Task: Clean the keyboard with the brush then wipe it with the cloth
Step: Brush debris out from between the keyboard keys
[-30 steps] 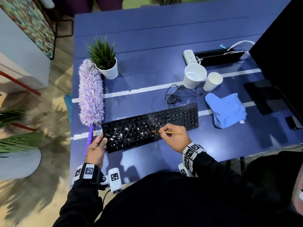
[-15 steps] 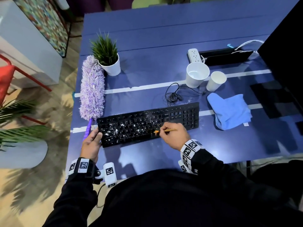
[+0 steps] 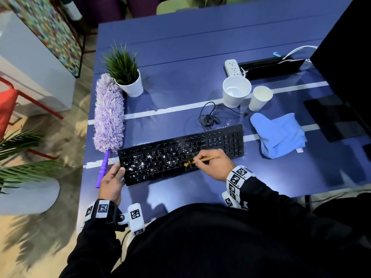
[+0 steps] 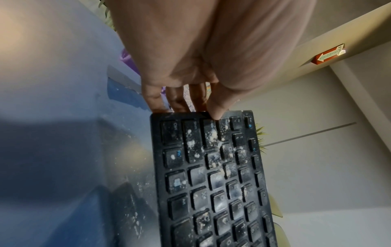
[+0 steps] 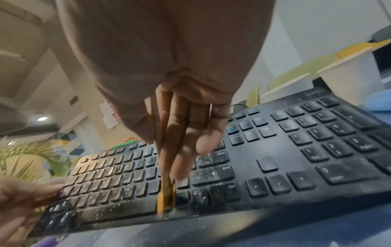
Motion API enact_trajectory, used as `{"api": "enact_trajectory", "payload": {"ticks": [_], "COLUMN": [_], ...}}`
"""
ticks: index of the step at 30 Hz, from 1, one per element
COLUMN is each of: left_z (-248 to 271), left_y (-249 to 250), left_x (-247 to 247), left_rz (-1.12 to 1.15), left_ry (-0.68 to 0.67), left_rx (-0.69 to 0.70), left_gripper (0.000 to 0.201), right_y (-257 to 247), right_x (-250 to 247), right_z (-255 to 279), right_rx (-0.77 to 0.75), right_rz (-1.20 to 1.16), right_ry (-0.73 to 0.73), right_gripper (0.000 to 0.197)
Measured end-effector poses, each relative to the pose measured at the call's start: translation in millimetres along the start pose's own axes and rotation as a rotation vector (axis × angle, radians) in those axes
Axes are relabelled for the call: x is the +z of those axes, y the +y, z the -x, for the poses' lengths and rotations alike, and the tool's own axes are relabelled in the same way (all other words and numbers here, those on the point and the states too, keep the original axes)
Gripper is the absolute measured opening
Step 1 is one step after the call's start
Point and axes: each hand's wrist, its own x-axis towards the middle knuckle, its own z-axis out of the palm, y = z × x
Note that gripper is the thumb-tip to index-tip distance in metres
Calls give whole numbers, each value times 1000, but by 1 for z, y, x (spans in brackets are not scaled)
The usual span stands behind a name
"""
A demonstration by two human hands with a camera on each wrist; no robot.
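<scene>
A black keyboard (image 3: pixel 180 153) speckled with white crumbs lies near the front of the blue table (image 3: pixel 180 47). My left hand (image 3: pixel 112 181) grips its left end, thumb on top of the corner keys (image 4: pixel 215 113). My right hand (image 3: pixel 212 165) pinches a thin yellow-handled brush (image 3: pixel 200 160), its bristles down on the lower key rows right of the middle (image 5: pixel 167 200). A folded blue cloth (image 3: pixel 279 135) rests to the right of the keyboard (image 5: pixel 296 150). The keyboard's dusty left keys fill the left wrist view (image 4: pixel 211 175).
A purple fluffy duster (image 3: pixel 109 115) lies left of the keyboard, its handle beside my left hand. A potted plant (image 3: pixel 128 77) stands behind it. Two white cups (image 3: pixel 236 91), a coiled cable (image 3: pixel 208 117), a power strip (image 3: pixel 232 67) and a dark monitor (image 3: pixel 345 57) occupy the right back.
The brush tip and my right hand have shifted slightly along the lower keys. My left hand stays on the keyboard's left end. The head view has drifted.
</scene>
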Motion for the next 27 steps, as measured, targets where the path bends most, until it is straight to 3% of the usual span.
{"api": "enact_trajectory", "payload": {"ticks": [2, 6, 10, 13, 16, 20, 23, 27], "left_z": [0, -2, -2, -2, -2, -1, -1, -1], "left_y": [1, 3, 6, 8, 8, 11, 12, 14], "left_x": [1, 3, 5, 8, 8, 11, 12, 14], "left_rz": [5, 20, 29, 17, 25, 18, 17, 25], "left_ry": [16, 23, 37, 38, 46, 41, 60, 66], "left_rx": [-6, -14, -26, -20, -14, -32, -41, -37], "left_gripper": [42, 42, 42, 43, 42, 39, 40, 41], "right_y": [0, -5, -13, -16, -23, -23, -29, -31], "right_x": [4, 7, 7, 4, 2, -2, -3, -4], "right_z": [-1, -4, -3, -3, -2, -3, -1, -3], "right_rx": [5, -11, 7, 13, 23, 15, -19, -34], "right_rz": [74, 96, 180, 160, 198, 151, 233, 249], "right_ry": [-62, 15, -79, -23, -143, -37, -175, -111], "right_gripper": [11, 10, 11, 11, 15, 19, 23, 26]}}
